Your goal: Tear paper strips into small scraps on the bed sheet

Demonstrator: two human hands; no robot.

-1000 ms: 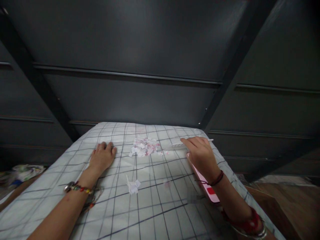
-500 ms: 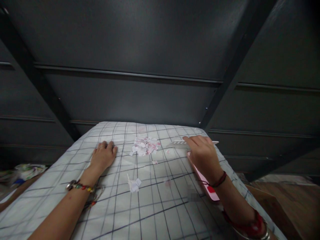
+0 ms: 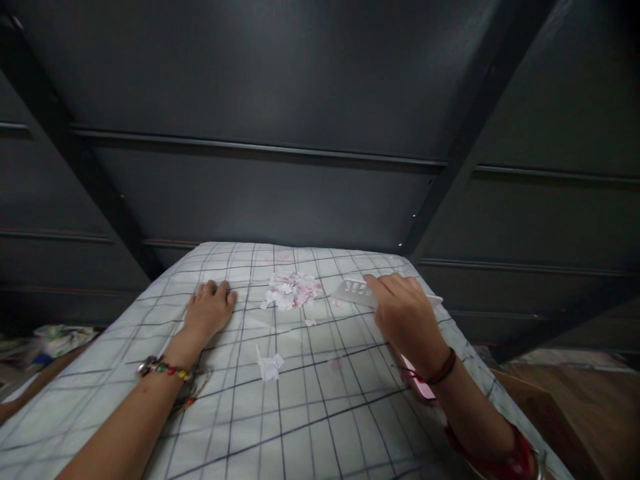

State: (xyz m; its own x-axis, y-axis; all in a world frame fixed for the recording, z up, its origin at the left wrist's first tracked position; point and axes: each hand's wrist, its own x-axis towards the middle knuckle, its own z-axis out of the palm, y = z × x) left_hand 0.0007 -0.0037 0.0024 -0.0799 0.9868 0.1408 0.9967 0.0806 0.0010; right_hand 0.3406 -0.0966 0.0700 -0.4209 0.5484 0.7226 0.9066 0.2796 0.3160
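Observation:
My left hand [image 3: 211, 310] rests palm down on the white checked cloth [image 3: 320, 407], holding nothing, its fingers slightly bent. To its right lies a heap of torn paper scraps [image 3: 291, 291], white with some pink. My right hand [image 3: 404, 310] grips a flat white plastic piece with a row of slots [image 3: 356, 291]. Its left end is tilted close to the heap's right side. Beneath my right wrist lies a pink phone or phone case [image 3: 419, 381], mostly hidden. A smaller group of scraps [image 3: 271, 367] lies nearer to me, and a single scrap [image 3: 311, 323] sits between the two groups.
A dark panelled wall [image 3: 280, 193] with metal bars rises behind the cloth-covered surface. At the lower right, a cardboard box [image 3: 545, 413] stands beside the surface on a wood-look floor [image 3: 595, 393]. Plastic-wrapped items [image 3: 57, 341] are at the left.
My right hand has turned the white slotted piece so that more of its face shows. More of the pink phone or case is covered. My left hand stays in place on the cloth.

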